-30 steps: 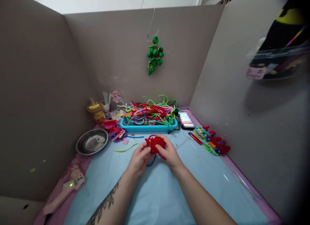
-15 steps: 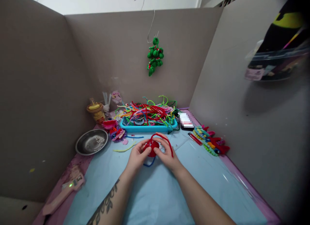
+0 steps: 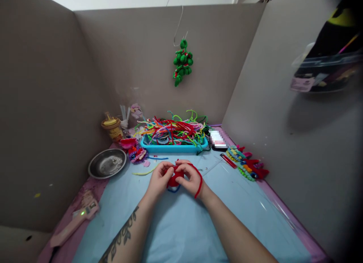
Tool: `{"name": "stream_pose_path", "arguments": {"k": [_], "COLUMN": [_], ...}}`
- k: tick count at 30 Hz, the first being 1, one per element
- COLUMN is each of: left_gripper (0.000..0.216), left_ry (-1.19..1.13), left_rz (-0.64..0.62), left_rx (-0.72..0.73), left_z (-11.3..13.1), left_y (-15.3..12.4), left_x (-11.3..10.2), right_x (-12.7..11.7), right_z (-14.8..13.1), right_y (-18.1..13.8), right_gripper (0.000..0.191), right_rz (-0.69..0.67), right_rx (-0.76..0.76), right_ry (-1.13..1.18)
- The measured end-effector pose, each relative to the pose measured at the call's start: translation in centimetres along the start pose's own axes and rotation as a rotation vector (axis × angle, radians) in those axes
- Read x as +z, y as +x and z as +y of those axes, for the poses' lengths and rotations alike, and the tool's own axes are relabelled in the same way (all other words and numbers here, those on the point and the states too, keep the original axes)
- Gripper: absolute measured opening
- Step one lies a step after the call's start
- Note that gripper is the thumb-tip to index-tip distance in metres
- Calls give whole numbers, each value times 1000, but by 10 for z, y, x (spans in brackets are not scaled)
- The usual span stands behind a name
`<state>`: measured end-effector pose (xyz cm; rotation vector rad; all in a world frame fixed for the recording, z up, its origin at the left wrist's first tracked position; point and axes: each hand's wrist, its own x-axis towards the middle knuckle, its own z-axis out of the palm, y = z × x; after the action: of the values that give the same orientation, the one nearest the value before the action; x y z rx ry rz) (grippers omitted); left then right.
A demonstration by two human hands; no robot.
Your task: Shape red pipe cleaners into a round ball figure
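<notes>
Above the pale-blue sheet [image 3: 176, 225], the left hand [image 3: 159, 180] and right hand [image 3: 193, 180] pinch a rounded red yarn piece [image 3: 178, 175] between their fingers, its body seemingly formed, one fuzzy red strand [image 3: 201, 183] left loose.

Tray [image 3: 174, 149] at back ctr of table [image 3: 181, 229], heaped w/ pipe cleaners [image 3: 178, 130]; ornament [image 3: 183, 62] hangs above, vs. back wall. Phone [image 3: 217, 141] just R of tray; tool [image 3: 228, 161] nearer, craft pieces [image 3: 248, 164] to its R. Container [image 3: 326, 61] up at R wall. L of tray: craft item [image 3: 138, 155], cup [image 3: 115, 133] behind it. Bowl [image 3: 100, 166] further L, nearer; glue gun [image 3: 74, 226] front L. L hand [image 3: 159, 180] & R hand [image 3: 192, 180] before tray, bundle [image 3: 178, 175] btwn them.
</notes>
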<state>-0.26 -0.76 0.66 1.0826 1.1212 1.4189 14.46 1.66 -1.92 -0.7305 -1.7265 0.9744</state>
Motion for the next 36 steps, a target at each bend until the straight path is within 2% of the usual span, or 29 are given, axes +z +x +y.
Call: {"name": "stream_pose_path", "arguments": {"k": [4, 8, 14, 18, 23, 29, 33, 36], "left_gripper": [24, 23, 22, 22, 24, 33, 40, 39], "left_ry": [5, 17, 7, -12, -28, -101, -143, -136], "left_rz": [33, 69, 50, 34, 20, 118, 44, 13], "left_rx": [14, 21, -14, -30, -26, -3, -27, -19], "left_z": [0, 1, 5, 4, 2, 1, 0, -4], "left_y": [0, -1, -2, -3, -3, -2, -3, -3], "left_x": [0, 0, 2, 2, 2, 3, 3, 1], "right_x": [-1, -3, -2, -3, -5, -7, -8, -9], "right_z": [-6, -10, -6, -9, -14, -18, -19, -20], "right_y": [0, 1, 2, 1, 1, 2, 2, 2], "right_gripper": [15, 10, 18, 24, 11, 15, 17, 9], "right_rz": [36, 134, 193, 176, 145, 144, 109, 36], "right_rx": [-33, -6, 25, 30, 13, -11, 13, 31], "right_ry": [-64, -144, 3, 4, -13, -91, -83, -78]}}
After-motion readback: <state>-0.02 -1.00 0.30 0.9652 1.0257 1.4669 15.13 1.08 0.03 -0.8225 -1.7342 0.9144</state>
